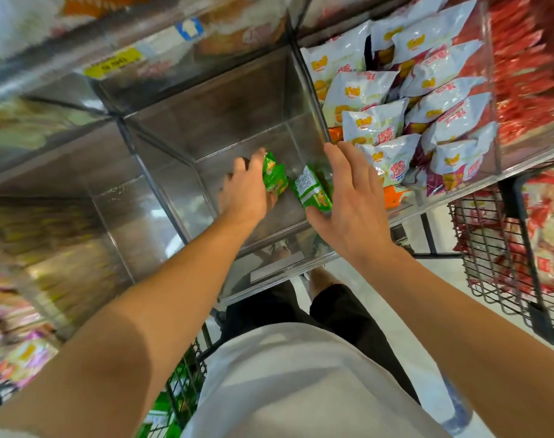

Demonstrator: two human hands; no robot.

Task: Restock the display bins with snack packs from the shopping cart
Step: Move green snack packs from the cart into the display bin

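At the far left, well away from either hand, blurred shelves of pink and yellow snack bags [22, 358] sit below the person's left forearm, too smeared to read. Low down beside that forearm, the black wire shopping cart [187, 374] shows green packaging through its mesh, likely the supply being drawn from.

The left hand [247, 188] reaches down into the clear acrylic display bin [206, 99], its fingers curled round a small green foil snack pack [274, 177] that sticks out on the thumb side of the fingers. The hand is deep in the bin, probably so the pack can be set down low rather than dropped from the rim.

Just right of those fingers, a second green snack pack with a white label panel [312, 191] lies against the thumb of the right hand [351, 200]. That hand's fingers are straight and spread wide, pointing up along the bin's right wall; whether the thumb presses the pack or only touches it I cannot tell. The open palm looks as though it is letting the pack go or steering it.

Beyond the right fingertips, the neighbouring bin is heaped with white snack bags printed in red and yellow [411, 105], then red packets [522, 74]. Below hangs a black wire basket [506, 263].
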